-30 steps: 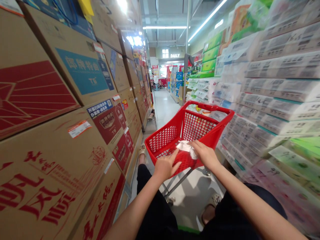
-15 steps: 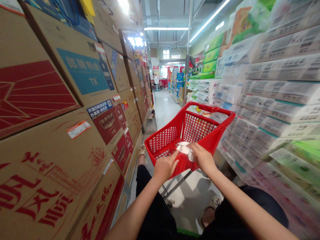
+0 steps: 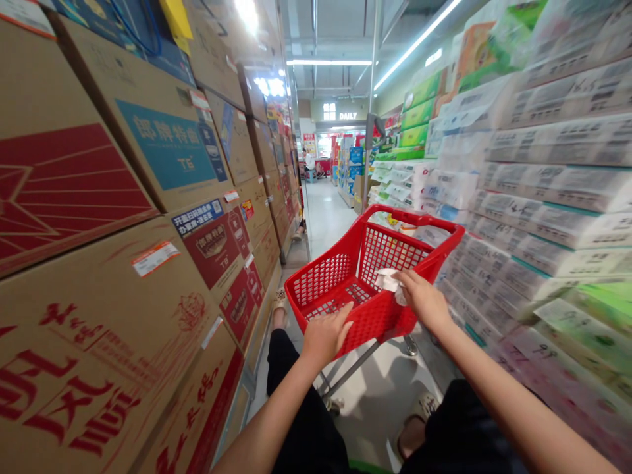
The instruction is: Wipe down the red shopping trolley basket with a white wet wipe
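A red plastic shopping cart [image 3: 320,276] stands in front of me, its basket tilted in my view, with a perforated floor and sides. My left hand [image 3: 326,336] grips the near rim, fingers over the edge and thumb on the outside. Farther right along that same rim, my right hand [image 3: 422,299] is closed on a crumpled white tissue [image 3: 388,279]. The tissue lies against the rim and partly hangs over it; my fingers cover some of it. No goods show inside the basket.
Stacked cardboard cartons [image 3: 99,316] line the left side closely. On the right rise piles of wrapped paper packs [image 3: 553,178]. A metal pole [image 3: 370,131] stands beyond the cart. The tiled aisle [image 3: 323,204] runs ahead, with a distant person [image 3: 309,160] at its far end.
My right hand has slid rightward along the near rim with the tissue, away from my left hand. The left hand stays at about the same spot on the rim.
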Tool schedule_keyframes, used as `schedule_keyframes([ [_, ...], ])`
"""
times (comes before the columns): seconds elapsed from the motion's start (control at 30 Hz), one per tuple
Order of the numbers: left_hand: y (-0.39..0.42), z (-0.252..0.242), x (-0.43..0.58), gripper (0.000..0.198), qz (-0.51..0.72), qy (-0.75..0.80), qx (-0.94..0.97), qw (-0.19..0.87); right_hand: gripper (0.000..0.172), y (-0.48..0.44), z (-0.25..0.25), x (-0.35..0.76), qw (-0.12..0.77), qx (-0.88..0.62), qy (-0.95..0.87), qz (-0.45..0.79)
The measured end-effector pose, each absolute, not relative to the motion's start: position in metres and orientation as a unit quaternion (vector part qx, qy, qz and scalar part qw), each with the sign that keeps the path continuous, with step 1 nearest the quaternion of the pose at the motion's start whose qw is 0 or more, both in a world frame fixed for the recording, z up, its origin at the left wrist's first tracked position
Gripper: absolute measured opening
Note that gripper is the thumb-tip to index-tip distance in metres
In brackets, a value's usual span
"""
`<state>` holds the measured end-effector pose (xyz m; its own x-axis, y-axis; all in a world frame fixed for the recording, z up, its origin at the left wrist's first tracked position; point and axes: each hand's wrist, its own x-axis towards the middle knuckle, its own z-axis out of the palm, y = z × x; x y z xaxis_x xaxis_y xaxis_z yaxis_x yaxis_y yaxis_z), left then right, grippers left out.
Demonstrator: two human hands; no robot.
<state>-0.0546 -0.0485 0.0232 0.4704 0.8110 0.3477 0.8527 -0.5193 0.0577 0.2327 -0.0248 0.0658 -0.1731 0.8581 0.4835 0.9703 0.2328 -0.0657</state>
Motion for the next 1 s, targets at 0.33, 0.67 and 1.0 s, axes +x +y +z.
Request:
schedule_keyframes([
  [0.33, -0.047, 0.020, -0.059, 0.051, -0.162, -0.490, -0.855, 0.051, 0.040, -0.024, 0.066, 0.252, 0.236, -0.592, -0.761, -0.121],
  [0.67, -0.062, 0.054, -0.016, 0.056, -0.215, -0.470, -0.850, 0.104, 0.046, -0.053, 0.049, 0.176, 0.265, -0.552, -0.789, -0.049],
  [1.0, -0.039, 0.039, 0.021, 0.068, -0.176, -0.482, -0.853, 0.099, 0.033, -0.020, 0.087, 0.249, 0.189, -0.623, -0.746, -0.138],
])
